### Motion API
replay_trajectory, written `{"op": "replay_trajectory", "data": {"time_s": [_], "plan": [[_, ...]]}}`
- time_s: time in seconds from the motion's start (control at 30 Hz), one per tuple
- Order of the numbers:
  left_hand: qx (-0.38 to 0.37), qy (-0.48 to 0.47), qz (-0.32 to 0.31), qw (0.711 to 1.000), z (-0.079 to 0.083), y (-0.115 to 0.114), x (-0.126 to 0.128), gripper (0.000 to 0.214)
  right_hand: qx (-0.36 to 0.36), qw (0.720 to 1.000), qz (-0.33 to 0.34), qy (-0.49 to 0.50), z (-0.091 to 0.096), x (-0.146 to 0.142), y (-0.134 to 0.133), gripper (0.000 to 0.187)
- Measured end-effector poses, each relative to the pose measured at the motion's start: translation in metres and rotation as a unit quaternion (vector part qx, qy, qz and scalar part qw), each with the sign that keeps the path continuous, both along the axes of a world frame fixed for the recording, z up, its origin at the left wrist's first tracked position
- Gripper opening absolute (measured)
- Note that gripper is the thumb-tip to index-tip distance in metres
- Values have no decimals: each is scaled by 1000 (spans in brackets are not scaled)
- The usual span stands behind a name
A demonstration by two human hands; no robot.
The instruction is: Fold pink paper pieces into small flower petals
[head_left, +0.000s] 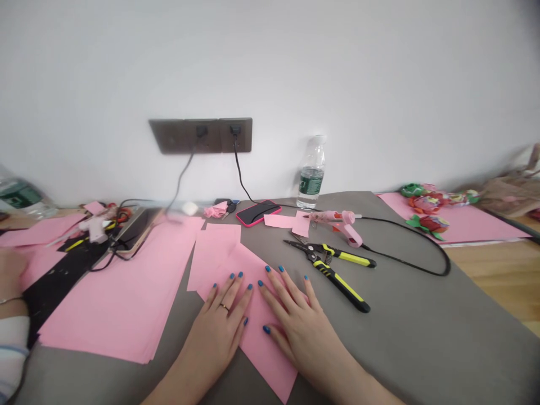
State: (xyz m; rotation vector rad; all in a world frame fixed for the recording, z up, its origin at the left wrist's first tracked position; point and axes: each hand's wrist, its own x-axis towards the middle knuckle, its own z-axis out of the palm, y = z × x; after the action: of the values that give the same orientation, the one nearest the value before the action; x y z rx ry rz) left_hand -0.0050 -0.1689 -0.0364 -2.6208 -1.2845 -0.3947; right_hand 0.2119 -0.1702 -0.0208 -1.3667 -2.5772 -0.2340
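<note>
Head view: pink paper [265,365] under both hands [215,332] [301,334]

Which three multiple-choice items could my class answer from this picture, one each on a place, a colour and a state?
1. Where do the fingers of the left hand and right hand rest?
A) On a keyboard
B) On a pink paper sheet
C) On a plate

2. What colour are the painted fingernails?
A) Red
B) Green
C) Blue

3. How does the water bottle by the wall stand?
A) Upright
B) Lying on its side
C) Upside down

Answers:
1. B, because the fingertips of both hands lie on the sheet.
2. C, because the nails on both hands show blue.
3. A, because its base sits down and its neck points up.
</note>
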Motion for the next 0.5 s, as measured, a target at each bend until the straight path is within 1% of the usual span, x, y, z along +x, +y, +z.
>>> {"op": "replay_trajectory", "data": {"time_s": [0.13, 0.27, 0.37, 0.5], "plan": [[2, -14, 73, 997, -1, -7, 5, 57, -7, 1000, 10, 3, -4, 1, 1, 56], [3, -26, 133, 991, -3, -14, 7, 55, -18, 1000, 21, 7, -6, 1, 1, 57], [3, -19, 139, 990, -2, -17, 3, 55, -26, 999, 19, 9, -7, 3, 2, 58], [-6, -2, 124, 992, 2, -18, -2, 57, -47, 998, 31, 18, -6, 5, 4, 60]]}}
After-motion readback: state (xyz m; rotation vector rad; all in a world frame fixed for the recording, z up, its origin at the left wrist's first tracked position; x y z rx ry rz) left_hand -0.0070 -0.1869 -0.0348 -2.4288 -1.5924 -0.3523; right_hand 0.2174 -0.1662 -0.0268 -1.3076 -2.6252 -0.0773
